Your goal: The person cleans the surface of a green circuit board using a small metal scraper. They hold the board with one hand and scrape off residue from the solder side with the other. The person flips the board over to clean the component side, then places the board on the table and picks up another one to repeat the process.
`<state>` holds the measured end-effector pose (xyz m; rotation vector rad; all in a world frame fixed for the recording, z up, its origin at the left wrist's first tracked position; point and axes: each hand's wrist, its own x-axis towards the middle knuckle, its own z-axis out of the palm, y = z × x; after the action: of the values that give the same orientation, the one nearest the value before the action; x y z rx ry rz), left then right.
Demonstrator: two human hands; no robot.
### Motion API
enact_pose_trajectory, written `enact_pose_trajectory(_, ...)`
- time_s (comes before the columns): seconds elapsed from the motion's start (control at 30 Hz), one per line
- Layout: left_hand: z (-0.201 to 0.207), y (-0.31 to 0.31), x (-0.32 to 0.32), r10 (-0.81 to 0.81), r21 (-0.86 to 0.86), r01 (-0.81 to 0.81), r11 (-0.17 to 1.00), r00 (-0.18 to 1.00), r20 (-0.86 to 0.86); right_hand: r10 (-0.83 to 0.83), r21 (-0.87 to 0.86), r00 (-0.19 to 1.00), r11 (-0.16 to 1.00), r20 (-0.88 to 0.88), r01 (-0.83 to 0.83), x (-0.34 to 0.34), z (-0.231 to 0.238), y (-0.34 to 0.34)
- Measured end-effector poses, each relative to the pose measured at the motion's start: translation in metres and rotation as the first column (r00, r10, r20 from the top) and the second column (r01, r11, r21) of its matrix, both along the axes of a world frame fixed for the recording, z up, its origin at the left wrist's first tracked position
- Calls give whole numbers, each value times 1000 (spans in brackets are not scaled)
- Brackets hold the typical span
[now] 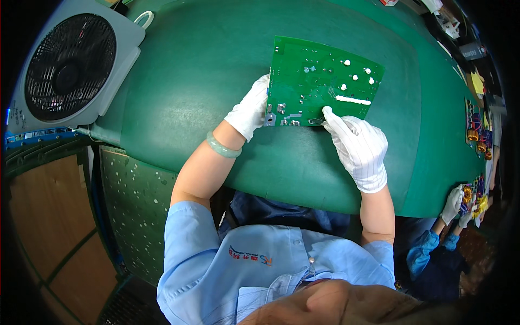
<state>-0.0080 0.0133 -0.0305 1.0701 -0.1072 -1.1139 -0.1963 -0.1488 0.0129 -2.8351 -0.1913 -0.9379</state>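
Observation:
A green circuit board (303, 81) is tilted up above the green table mat. Solder joints dot the face I see, along with several white blobs and one long white strip (353, 100) near its right side. My left hand (253, 108), in a white glove, grips the board by its left edge, with fingers hidden behind it. At the lower edge, my white-gloved right hand (357, 143) has its fingers pinched together against the board's face. A small, thin greyish piece (316, 121) shows at those fingertips; its kind is too small to tell.
At the left of the table (189, 81) stands a grey box fan (70, 67) with a black grille. On the right, a co-worker's gloved hand (452, 205) is beside parts with copper-coloured coils (467, 194). More coil parts (476, 135) lie along the right edge.

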Motion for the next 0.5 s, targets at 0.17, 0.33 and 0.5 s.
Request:
enact_pose_trajectory(0.17,2,-2,-2,38,54,-37,998,999,-32,8,0,1000,1000,-4,-8,0,0,0)
enact_pose_trajectory(0.33,4,-1,-2,37,29,-37,999,999,-18,-10,-35,1000,999,-14,10,1,3,3)
enact_pose_trajectory(0.5,3,-2,-2,52,82,-49,995,998,-37,49,8,997,999,-60,-49,-2,3,1)
